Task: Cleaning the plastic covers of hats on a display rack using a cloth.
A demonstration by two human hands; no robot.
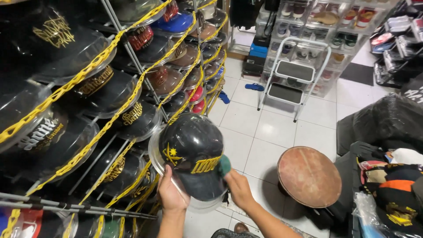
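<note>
the left hand [169,191] is closed around the lower left edge of a black cap [194,154] and the clear plastic cover [155,152] it sits in, thumb on the front, fingers behind. the right hand [238,189] pinches the lower right side of the cap, near its green underbrim. the cap has gold embroidery on the front and is held up, just right of the cap rack [88,110] and touching nothing else that i can see.

taking the cap as the landmark: to its left the rack slopes up and away, filled with dark caps in clear covers, with yellow plastic chain [110,48] strung across each row. below and right of the cap stands a round wooden stool [308,176] on the white tiled floor [264,128]. further up and right of the cap is a white step stool [295,77], with stacked clear shoe boxes behind it. well right of the cap lie piled clothes and black bags.

what could go wrong, as i judge it: the cover is slick and only gripped at its edges, so the cap may slide out and drop to the floor. the chain hangs close on the left and could snag the brim or cover if the cap swings that way.
</note>
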